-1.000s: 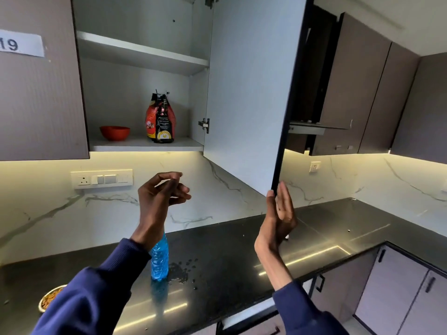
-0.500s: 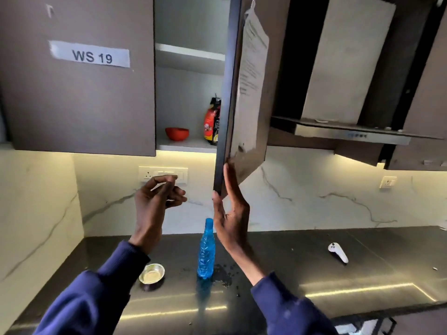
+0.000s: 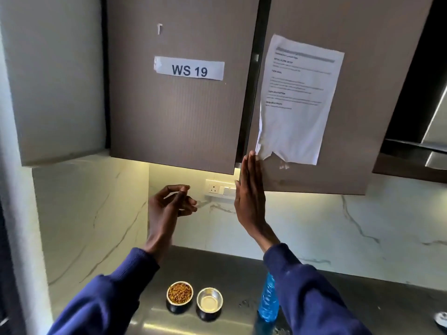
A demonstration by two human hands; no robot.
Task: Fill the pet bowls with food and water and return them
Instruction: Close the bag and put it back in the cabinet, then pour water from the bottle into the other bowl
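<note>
Two small steel bowls stand side by side on the dark counter. The left bowl [image 3: 180,293] holds brown kibble. The right bowl [image 3: 209,301] looks to hold clear liquid. A blue plastic bottle [image 3: 268,298] stands to their right, partly hidden by my right sleeve. My right hand [image 3: 250,197] is flat with its fingers pressed against the lower left corner of the right cupboard door [image 3: 350,117], which is nearly closed. My left hand [image 3: 170,204] hovers in the air below the left door, fingers loosely curled, holding nothing.
The left cupboard door [image 3: 179,112] carries a "WS 19" label. A torn printed sheet [image 3: 298,100] is stuck on the right door. A wall socket [image 3: 219,189] sits under the cupboards on the marble backsplash. A white wall stands at the left.
The right door has swung from wide open to almost closed under my right hand. The red bowl and the food bag inside are now hidden. The view turned left, showing both steel bowls.
</note>
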